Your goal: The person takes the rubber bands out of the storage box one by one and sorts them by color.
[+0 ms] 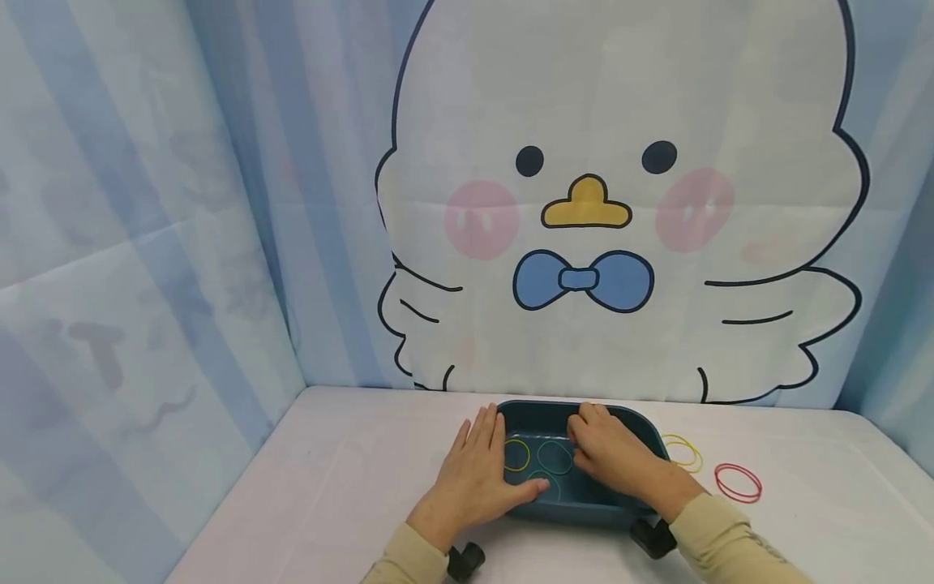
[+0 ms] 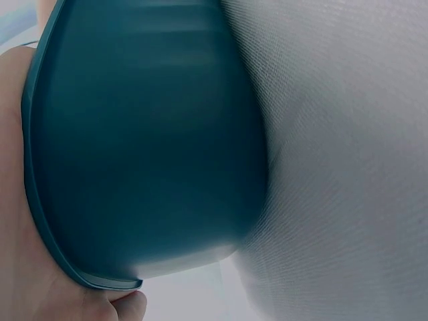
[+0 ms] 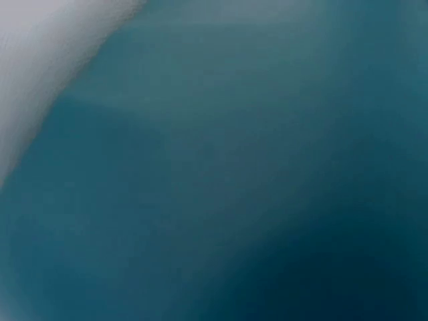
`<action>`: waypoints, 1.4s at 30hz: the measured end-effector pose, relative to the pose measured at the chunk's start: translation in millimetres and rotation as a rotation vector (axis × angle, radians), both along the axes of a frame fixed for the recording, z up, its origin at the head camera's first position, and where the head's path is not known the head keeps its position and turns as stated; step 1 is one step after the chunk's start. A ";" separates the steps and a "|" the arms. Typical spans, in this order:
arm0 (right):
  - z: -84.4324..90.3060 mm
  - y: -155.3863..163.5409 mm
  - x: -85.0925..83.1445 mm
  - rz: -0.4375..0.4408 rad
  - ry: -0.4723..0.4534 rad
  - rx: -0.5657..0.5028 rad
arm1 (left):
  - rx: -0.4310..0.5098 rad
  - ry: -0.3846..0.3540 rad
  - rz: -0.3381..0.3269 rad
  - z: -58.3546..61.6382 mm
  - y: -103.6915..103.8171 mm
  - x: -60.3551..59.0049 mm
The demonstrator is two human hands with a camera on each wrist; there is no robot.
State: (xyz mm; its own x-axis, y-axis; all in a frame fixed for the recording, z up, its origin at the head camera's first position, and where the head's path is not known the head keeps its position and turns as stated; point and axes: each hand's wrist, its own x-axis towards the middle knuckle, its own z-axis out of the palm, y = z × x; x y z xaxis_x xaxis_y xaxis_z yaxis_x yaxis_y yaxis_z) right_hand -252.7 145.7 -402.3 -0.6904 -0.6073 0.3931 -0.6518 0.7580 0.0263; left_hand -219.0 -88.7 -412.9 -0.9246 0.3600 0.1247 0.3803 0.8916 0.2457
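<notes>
A dark teal rectangular tray [image 1: 572, 513] stands on the table. My left hand [image 1: 476, 470] lies along its left side with straight fingers, the thumb over the front part. In the left wrist view, the left hand [image 2: 60, 287] touches the rim of the tray [image 2: 154, 134]. Bent fingers of my right hand [image 1: 609, 446] reach inside the tray at the back right; whether they pinch anything is hidden. Between the hands, a thin yellow ring [image 1: 529, 456] and teal-green rings [image 1: 539, 457] lie on the tray floor. Only blurred teal tray wall [image 3: 167, 167] fills most of the right wrist view.
Right of the tray, yellow bands [image 1: 693, 448] lie partly behind its corner, and red bands [image 1: 760, 488] lie farther right on the white tablecloth [image 1: 350, 487]. A curtain with a cartoon bird [image 1: 576, 349] hangs behind the table. Dark wrist devices [image 1: 653, 538] sit under both wrists.
</notes>
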 end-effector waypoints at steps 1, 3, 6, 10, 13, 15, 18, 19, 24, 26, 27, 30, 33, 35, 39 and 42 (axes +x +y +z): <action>-1.0 0.0 -0.5 0.002 -0.010 0.002 | -0.001 -0.002 -0.001 0.1 0.3 0.0; -2.8 0.0 -0.9 0.002 -0.023 0.003 | -0.003 -0.007 -0.001 0.1 0.7 0.1; -4.8 0.2 -1.1 0.011 -0.021 -0.005 | -0.002 -0.007 -0.003 0.0 1.1 0.0; -7.2 0.5 -1.7 0.041 -0.004 -0.014 | -0.005 0.000 -0.001 1.1 0.8 -0.2; -9.8 0.0 -2.3 0.061 -0.010 -0.012 | -0.003 0.001 -0.003 1.8 0.5 -0.1; -11.5 -0.8 -2.8 0.056 -0.045 -0.008 | -0.004 -0.003 -0.003 1.9 0.4 0.1; -13.8 -2.4 -3.7 0.045 -0.110 0.001 | -0.009 -0.010 -0.003 1.7 0.4 0.8; -14.5 -2.8 -3.8 0.042 -0.129 0.006 | -0.012 -0.012 -0.003 1.6 0.4 1.1; -18.1 -3.3 -4.5 0.049 -0.146 0.038 | -0.010 -0.010 -0.010 1.2 1.0 1.4; -19.3 -3.5 -5.1 0.053 -0.132 0.047 | -0.007 -0.005 -0.011 1.2 1.2 1.0; -19.8 -3.7 -5.5 0.058 -0.121 0.052 | -0.007 -0.003 -0.011 1.2 1.3 0.7; -20.5 -4.7 -6.6 0.068 -0.092 0.061 | -0.008 0.003 -0.009 1.4 1.0 0.1; -20.9 -6.0 -7.0 0.070 -0.076 0.072 | -0.010 0.005 -0.006 1.5 0.7 -0.3; -21.2 -7.1 -6.8 0.066 -0.066 0.083 | -0.014 0.007 -0.005 1.4 0.4 -0.2; -22.8 -9.3 -5.9 0.052 -0.046 0.104 | -0.015 0.006 -0.004 0.9 0.0 -0.2; -23.6 -10.3 -5.3 0.043 -0.038 0.118 | -0.011 0.001 -0.003 0.3 -0.1 -0.3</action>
State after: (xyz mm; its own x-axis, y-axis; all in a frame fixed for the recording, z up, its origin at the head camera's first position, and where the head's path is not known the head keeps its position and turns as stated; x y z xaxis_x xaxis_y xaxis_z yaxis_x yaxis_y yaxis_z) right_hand -258.0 135.5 -425.9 -0.6754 -0.6774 0.2915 -0.6861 0.7221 0.0885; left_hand -219.3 -88.8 -412.6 -0.9232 0.3645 0.1221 0.3837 0.8929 0.2355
